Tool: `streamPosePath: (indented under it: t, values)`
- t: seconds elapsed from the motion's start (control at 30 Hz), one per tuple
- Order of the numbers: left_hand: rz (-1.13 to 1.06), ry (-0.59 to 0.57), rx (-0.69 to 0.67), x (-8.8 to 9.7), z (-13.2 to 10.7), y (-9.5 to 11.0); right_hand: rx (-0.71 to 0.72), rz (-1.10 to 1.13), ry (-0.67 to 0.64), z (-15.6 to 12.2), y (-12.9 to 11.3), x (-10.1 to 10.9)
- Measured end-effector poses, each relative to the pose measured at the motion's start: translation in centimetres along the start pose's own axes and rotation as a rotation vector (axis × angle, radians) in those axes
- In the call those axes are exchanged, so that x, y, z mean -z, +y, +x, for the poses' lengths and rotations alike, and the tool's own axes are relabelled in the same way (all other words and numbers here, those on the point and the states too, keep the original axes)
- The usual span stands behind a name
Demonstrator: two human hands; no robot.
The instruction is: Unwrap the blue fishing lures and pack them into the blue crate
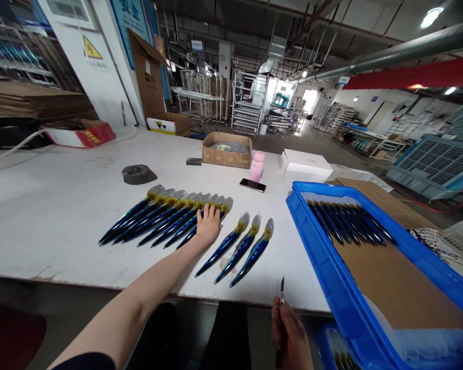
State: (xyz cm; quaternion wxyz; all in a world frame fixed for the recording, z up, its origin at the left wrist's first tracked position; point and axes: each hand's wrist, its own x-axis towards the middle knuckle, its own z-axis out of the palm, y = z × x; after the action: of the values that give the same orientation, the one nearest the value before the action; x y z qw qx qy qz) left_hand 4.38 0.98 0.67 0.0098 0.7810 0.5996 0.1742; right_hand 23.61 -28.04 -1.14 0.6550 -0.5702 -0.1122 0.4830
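My left hand [209, 222] reaches over the right end of a slanted row of dark blue fishing lures [158, 222] with yellow heads and clear tips. Its fingers are spread and lie on the heads of the last lures, hiding part of them. Three more lures [242, 250] lie apart, to the right of that hand, roughly parallel. Close to the table's front edge, my right hand [291, 331] is closed around a small knife [282, 290], its dark narrow blade pointing up and away from me.
A blue crate [312, 246] at right holds more lures [349, 223] on cardboard. Across the white table [81, 180] stand a cardboard box [227, 158] of grey material, a pink bottle [256, 165], a phone [252, 185], a white box [306, 164] and a dark grey lump [138, 174].
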Motion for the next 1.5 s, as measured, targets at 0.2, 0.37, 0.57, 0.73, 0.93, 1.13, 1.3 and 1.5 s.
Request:
streamPosePath:
  t: [0.2,0.37,0.57,0.73,0.93,1.13,1.3,1.5]
  values:
    - [-0.106,0.024,-0.071,2.4,-2.3,-0.1,-0.058,0.02,-0.153,-2.0,0.1,-3.2]
    - [-0.666,-0.109,0.097,7.5,-10.5,-1.2,-0.082,-0.099,-0.297,-3.9,-0.7,-5.7]
    - [-0.753,0.107,-0.092,8.2,-18.8,-1.9,-0.053,-0.209,-0.501,-6.4,-1.4,-11.7]
    - [-0.797,0.165,-0.139,7.9,-20.7,-3.0,-0.048,-0.257,-0.586,-7.4,-0.5,-14.0]
    - [-0.754,0.247,-0.168,7.8,-20.9,-3.1,-0.058,-0.248,-0.504,-8.1,0.5,-14.4]
    - [-0.697,0.162,-0.182,6.3,-23.6,-3.0,0.084,-0.114,-0.397,-6.1,-2.3,-14.3]
    - [-0.619,-0.043,-0.162,5.5,-23.6,-4.8,0.36,0.161,-0.11,-2.6,-9.6,-12.1]
    - [-0.47,-0.171,0.061,3.9,-12.8,-4.8,0.18,0.114,-0.147,-1.5,-7.2,-10.1]
